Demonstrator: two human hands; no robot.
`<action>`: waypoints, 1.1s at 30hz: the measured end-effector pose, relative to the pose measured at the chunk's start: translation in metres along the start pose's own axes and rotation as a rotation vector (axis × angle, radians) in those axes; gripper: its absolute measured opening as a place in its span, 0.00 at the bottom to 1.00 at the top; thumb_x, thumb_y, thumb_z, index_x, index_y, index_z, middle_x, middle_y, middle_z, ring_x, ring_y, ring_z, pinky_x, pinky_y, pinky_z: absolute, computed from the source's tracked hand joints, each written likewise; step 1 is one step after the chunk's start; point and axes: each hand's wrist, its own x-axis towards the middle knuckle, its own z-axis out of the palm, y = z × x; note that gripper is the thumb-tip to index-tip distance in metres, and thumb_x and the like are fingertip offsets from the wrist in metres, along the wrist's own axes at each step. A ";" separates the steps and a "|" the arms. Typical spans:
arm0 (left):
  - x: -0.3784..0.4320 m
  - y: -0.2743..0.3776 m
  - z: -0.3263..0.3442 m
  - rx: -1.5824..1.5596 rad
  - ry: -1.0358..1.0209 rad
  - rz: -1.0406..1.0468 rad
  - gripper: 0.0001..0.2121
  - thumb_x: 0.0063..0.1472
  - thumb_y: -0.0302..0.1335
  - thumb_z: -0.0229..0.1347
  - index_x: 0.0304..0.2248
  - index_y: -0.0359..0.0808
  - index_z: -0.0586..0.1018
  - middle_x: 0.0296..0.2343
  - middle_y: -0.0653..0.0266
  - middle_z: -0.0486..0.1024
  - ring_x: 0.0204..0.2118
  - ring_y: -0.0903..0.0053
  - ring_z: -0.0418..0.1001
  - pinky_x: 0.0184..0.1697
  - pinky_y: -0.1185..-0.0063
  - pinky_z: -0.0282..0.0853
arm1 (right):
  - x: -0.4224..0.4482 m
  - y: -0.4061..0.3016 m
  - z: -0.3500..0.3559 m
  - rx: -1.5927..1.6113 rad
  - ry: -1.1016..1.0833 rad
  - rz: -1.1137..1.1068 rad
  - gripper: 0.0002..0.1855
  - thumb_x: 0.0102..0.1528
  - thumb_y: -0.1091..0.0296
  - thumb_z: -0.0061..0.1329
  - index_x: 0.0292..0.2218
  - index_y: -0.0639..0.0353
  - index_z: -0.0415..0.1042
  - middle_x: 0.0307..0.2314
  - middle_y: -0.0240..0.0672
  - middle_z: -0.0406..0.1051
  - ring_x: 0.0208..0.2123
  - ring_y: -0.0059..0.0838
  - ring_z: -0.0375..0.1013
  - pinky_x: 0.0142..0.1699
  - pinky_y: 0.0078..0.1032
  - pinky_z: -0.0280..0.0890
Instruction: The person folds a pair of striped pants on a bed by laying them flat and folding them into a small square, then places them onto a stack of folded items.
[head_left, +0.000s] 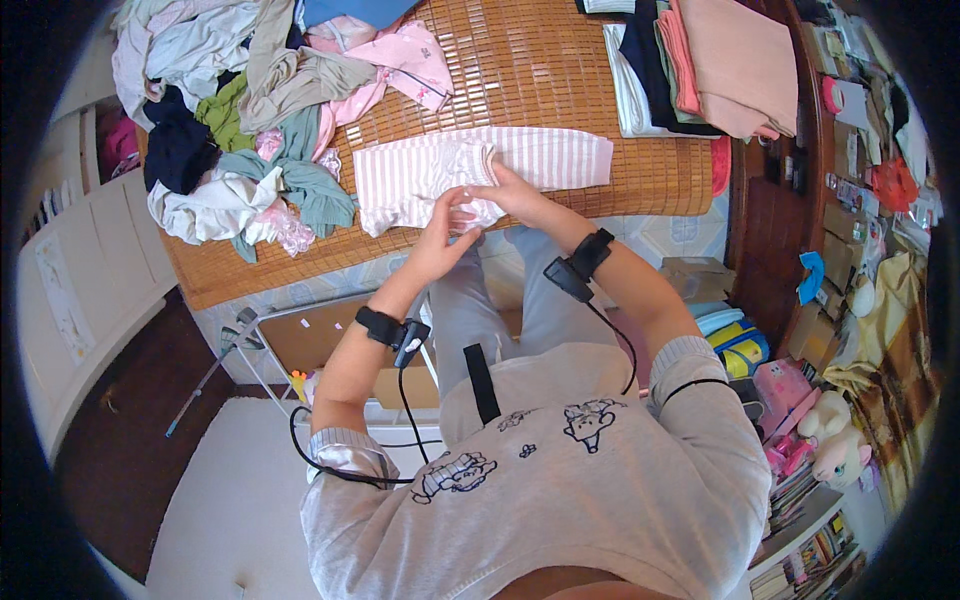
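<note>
A pink-and-white striped garment (551, 159) lies across the front of a woven bamboo mat (517, 67). One end is spread flat to the right, and its gathered, elastic-looking part (474, 161) is bunched near the middle. My left hand (444, 238) is over the near edge of the cloth, thumb and fingers apart. From the right, my right hand (516, 196) reaches onto the bunched part, thumb by the gathered band and fingers pointing toward my left fingers. Whether the right fingers pinch cloth is unclear.
A heap of loose clothes (289, 97) covers the mat's left side. Folded clothes (739, 64) are stacked at the back right. Below the mat's edge are a white-framed rack (274, 382) and a cardboard box (697, 279). Cables (405, 405) hang from both wrist straps.
</note>
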 end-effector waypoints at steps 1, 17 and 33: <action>-0.003 -0.007 0.001 -0.001 -0.004 -0.004 0.23 0.49 0.23 0.52 0.45 0.32 0.58 0.31 0.60 0.66 0.35 0.75 0.66 0.37 0.80 0.63 | 0.001 0.007 -0.003 0.004 0.004 0.003 0.26 0.48 0.70 0.48 0.47 0.63 0.54 0.39 0.33 0.62 0.41 0.22 0.62 0.46 0.20 0.57; -0.001 -0.097 0.020 0.354 0.076 -0.079 0.12 0.47 0.27 0.51 0.31 0.28 0.72 0.26 0.52 0.71 0.34 0.65 0.69 0.37 0.73 0.63 | -0.044 -0.066 -0.042 -0.273 -0.073 -0.199 0.36 0.43 0.77 0.50 0.51 0.65 0.46 0.44 0.34 0.57 0.46 0.22 0.56 0.51 0.20 0.51; 0.019 -0.098 -0.045 0.931 -0.033 0.047 0.25 0.43 0.28 0.55 0.45 0.41 0.65 0.44 0.59 0.60 0.48 0.65 0.57 0.48 0.70 0.54 | -0.098 -0.008 -0.156 0.070 0.258 0.001 0.40 0.39 0.82 0.48 0.53 0.55 0.47 0.45 0.30 0.57 0.47 0.23 0.57 0.50 0.22 0.53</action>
